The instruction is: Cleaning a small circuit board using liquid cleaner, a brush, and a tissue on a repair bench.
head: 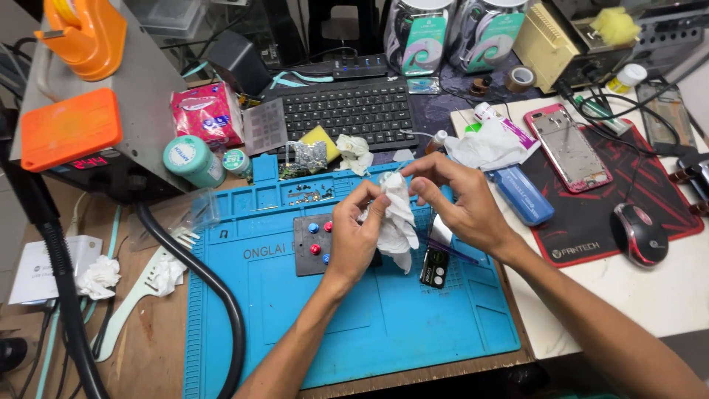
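Both forearms are bare to the frame's edge, with no sleeves, watch, bracelet or gloves. The left hand [354, 233] and right hand [461, 199] carry no rings; fingernails are short

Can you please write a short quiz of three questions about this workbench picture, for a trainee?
1. True or false: both hands touch the white tissue.
2. Which lies nearer the left hand: the small board with red and blue buttons or the mouse?
3. What colour is the work mat?

Key
1. True; the right hand pinches its top.
2. The board with buttons.
3. Blue.
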